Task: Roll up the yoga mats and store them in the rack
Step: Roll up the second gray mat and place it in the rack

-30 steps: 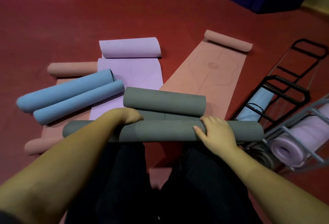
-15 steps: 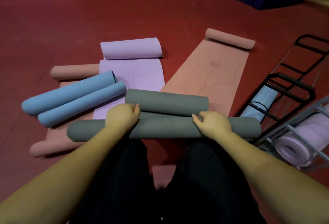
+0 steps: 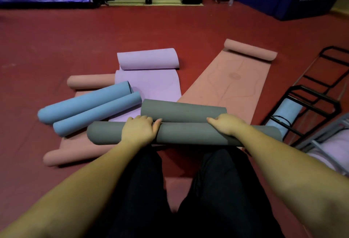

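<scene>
Two hands rest on a grey mat, rolled from both ends into twin tubes that touch. Its long axis runs left to right across the red floor, just ahead of the person's knees. The left hand curls over the near roll, fingers wrapping it. The right hand grips the same roll, fingers bent over its top. Left of it lies a blue mat, angled up to the right. Behind lie a purple mat and a pink mat, partly unrolled. At right, a black rack holds a pale blue mat.
</scene>
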{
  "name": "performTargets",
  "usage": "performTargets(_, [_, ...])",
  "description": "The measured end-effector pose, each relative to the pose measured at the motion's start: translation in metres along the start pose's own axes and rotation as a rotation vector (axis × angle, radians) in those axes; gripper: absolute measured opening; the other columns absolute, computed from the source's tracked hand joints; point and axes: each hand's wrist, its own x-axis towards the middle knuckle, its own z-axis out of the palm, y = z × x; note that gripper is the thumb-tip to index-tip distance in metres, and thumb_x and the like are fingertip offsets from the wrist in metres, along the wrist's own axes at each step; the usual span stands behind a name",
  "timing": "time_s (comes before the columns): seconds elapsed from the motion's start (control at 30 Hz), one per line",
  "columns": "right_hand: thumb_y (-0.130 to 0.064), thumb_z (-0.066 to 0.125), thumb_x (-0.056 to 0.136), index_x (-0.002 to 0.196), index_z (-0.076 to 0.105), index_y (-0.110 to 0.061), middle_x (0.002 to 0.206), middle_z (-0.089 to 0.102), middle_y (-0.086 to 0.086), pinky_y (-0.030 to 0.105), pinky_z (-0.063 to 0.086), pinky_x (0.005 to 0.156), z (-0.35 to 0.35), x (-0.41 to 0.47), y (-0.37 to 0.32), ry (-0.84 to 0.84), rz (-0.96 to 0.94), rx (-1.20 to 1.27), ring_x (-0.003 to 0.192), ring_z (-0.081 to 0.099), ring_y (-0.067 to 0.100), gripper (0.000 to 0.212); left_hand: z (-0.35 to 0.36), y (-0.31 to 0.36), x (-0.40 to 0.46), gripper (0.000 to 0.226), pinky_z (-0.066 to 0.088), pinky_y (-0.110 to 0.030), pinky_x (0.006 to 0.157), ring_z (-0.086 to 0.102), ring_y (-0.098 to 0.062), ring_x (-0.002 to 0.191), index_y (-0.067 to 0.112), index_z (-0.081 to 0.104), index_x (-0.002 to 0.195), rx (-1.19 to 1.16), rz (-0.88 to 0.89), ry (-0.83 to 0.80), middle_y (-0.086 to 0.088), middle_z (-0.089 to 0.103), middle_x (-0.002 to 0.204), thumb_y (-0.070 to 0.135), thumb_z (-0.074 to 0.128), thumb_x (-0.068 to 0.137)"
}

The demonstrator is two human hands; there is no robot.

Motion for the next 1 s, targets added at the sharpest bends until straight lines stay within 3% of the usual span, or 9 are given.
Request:
performTargets(0.13, [-0.062, 0.028, 0.098, 0.146, 0.043, -0.010, 0.155, 0.037, 0.012, 0.037, 0.028, 0.112, -0.021, -0.005, 0.005, -0.162, 0.030, 0.067, 0.139, 0.039, 0.028, 0.073, -0.018, 0.003, 0.008, 0.065, 0.037, -0.037, 0.070, 0.064, -0.033, 0.089, 0.017, 0.065, 0.078, 0.047, -0.012, -0.005, -0.011, 0.070, 0.093, 0.056, 0.018, 0.102])
performTargets(0.23, [-0.067, 0.030, 0.096, 0.146, 0.046, -0.015, 0.156, 0.037, 0.009, 0.039, 0.026, 0.116, -0.021, -0.007, 0.010, -0.279, 0.025, 0.073, 0.140, 0.038, 0.027, 0.074, -0.028, 0.007, -0.001, 0.064, 0.039, -0.036, 0.073, 0.064, -0.032, 0.096, 0.018, 0.063, 0.078, 0.037, -0.035, -0.109, -0.011, 0.070, 0.100, 0.057, 0.019, 0.102])
performTargets(0.33, [-0.063, 0.029, 0.099, 0.145, 0.047, -0.017, 0.155, 0.037, 0.010, 0.037, 0.025, 0.116, -0.011, -0.008, 0.008, -0.310, -0.020, 0.034, 0.141, 0.036, 0.026, 0.068, -0.019, 0.007, -0.007, 0.071, 0.045, -0.038, 0.085, 0.063, -0.033, 0.103, 0.015, 0.071, 0.092, 0.030, -0.080, -0.168, -0.012, 0.069, 0.110, 0.061, 0.017, 0.101])
performTargets(0.43, [-0.055, 0.026, 0.103, 0.135, 0.058, -0.016, 0.147, 0.049, 0.010, 0.034, 0.033, 0.107, -0.006, -0.013, 0.004, -0.144, -0.093, 0.045, 0.133, 0.045, 0.026, 0.059, -0.017, 0.002, 0.004, 0.074, 0.045, -0.039, 0.092, 0.061, -0.033, 0.109, 0.015, 0.071, 0.102, -0.011, -0.114, -0.299, -0.013, 0.067, 0.118, 0.064, 0.016, 0.099])
performTargets(0.5, [-0.059, 0.027, 0.101, 0.112, 0.066, -0.019, 0.127, 0.063, 0.008, 0.036, 0.041, 0.091, 0.002, -0.018, 0.005, 0.046, -0.120, 0.036, 0.117, 0.056, 0.027, 0.057, -0.019, 0.000, 0.014, 0.075, 0.043, -0.040, 0.098, 0.058, -0.032, 0.116, 0.014, 0.069, 0.114, -0.036, -0.133, -0.402, -0.014, 0.064, 0.127, 0.064, 0.016, 0.099])
performTargets(0.57, [-0.064, 0.027, 0.097, 0.092, 0.061, -0.021, 0.107, 0.067, 0.006, 0.036, 0.043, 0.078, 0.013, -0.027, 0.007, 0.161, -0.155, -0.008, 0.101, 0.060, 0.027, 0.055, -0.025, 0.001, 0.024, 0.073, 0.037, -0.039, 0.106, 0.051, -0.032, 0.127, 0.008, 0.061, 0.130, -0.061, -0.137, -0.512, -0.016, 0.054, 0.141, 0.060, 0.018, 0.102])
performTargets(0.77, [-0.067, 0.021, 0.094, 0.113, 0.065, -0.025, 0.110, 0.067, 0.001, 0.038, 0.040, 0.088, 0.044, -0.041, 0.014, 0.409, -0.163, -0.114, 0.106, 0.059, 0.026, 0.064, -0.025, 0.007, 0.046, 0.062, 0.023, -0.032, 0.115, 0.032, -0.028, 0.145, 0.005, 0.039, 0.149, -0.198, -0.120, -0.700, -0.014, 0.032, 0.158, 0.048, 0.026, 0.106])
performTargets(0.93, [-0.066, 0.017, 0.087, 0.088, 0.068, -0.020, 0.085, 0.068, 0.002, 0.036, 0.037, 0.073, 0.057, -0.035, 0.008, 0.519, -0.117, -0.118, 0.086, 0.062, 0.029, 0.069, -0.020, 0.005, 0.048, 0.067, 0.025, -0.033, 0.114, 0.035, -0.029, 0.143, 0.005, 0.042, 0.148, -0.234, -0.165, -0.708, -0.015, 0.034, 0.157, 0.053, 0.027, 0.105])
performTargets(1.0, [-0.065, 0.015, 0.087, 0.085, 0.068, -0.020, 0.084, 0.069, 0.002, 0.036, 0.037, 0.072, 0.054, -0.031, 0.005, 0.516, -0.108, -0.129, 0.084, 0.063, 0.030, 0.070, -0.019, 0.002, 0.042, 0.067, 0.031, -0.035, 0.109, 0.044, -0.031, 0.135, 0.007, 0.053, 0.139, -0.198, -0.154, -0.615, -0.017, 0.045, 0.150, 0.056, 0.024, 0.104])
